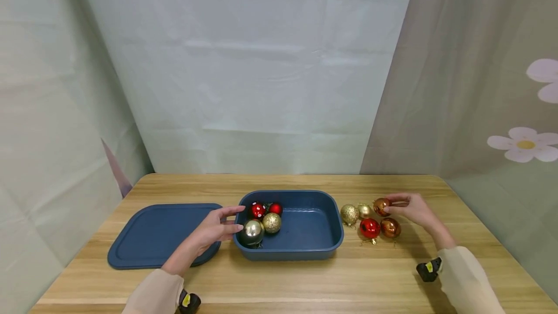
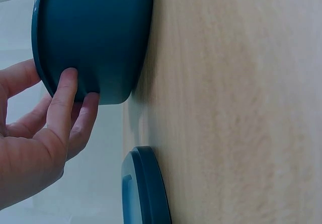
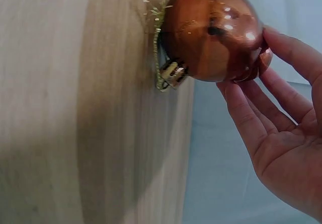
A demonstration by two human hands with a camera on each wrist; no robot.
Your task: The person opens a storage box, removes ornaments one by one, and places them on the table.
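Right hand [image 1: 416, 209] is out on the right side of the wooden table [image 1: 305, 275], fingertips pinching a copper bauble [image 1: 381, 206] at the far end of the loose cluster; the right wrist view shows the fingers cupped round the ball, its metal cap and gold loop pointing toward the tabletop, so it is a light fingertip hold, not a full fist. Just beside it lie a pale gold bauble [image 1: 364, 210], a glittery gold bauble [image 1: 349, 214], a red bauble [image 1: 370, 228] and a second copper bauble [image 1: 390, 227]. The blue tub [image 1: 305, 248] sits to the left of the held ball, long side running across the table, the near wall facing the person. Left hand [image 1: 213, 229] is at the tub's left end, straight fingers pressed against the outer wall under the rim, thumb up near the edge, steadying rather than gripping. Inside, crowded at that left end, are a silver bauble [image 1: 252, 232], a gold glitter ball [image 1: 272, 223] and two red ones. The tub's right half is bare, and the right hand is much the nearer to it. The blue lid [image 1: 148, 236] lies flat to the left.
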